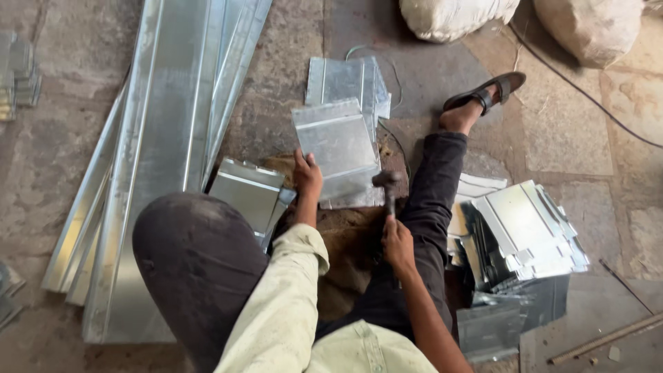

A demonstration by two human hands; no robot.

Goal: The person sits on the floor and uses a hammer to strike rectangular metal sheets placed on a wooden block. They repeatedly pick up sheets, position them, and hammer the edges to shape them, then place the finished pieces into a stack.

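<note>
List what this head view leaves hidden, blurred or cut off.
- Hammer: head motion-blurred; handle hidden inside the right hand.
- Sheet piece's left edge: covered by the left hand.
- Long metal sheets: cut off by the top edge.
- Sacks: cropped at top.

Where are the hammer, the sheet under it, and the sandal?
hammer (387, 181), head view, on its dark head.
sheet (337, 146), head view, on its flat middle.
sandal (492, 90), head view, on its strap.
</note>
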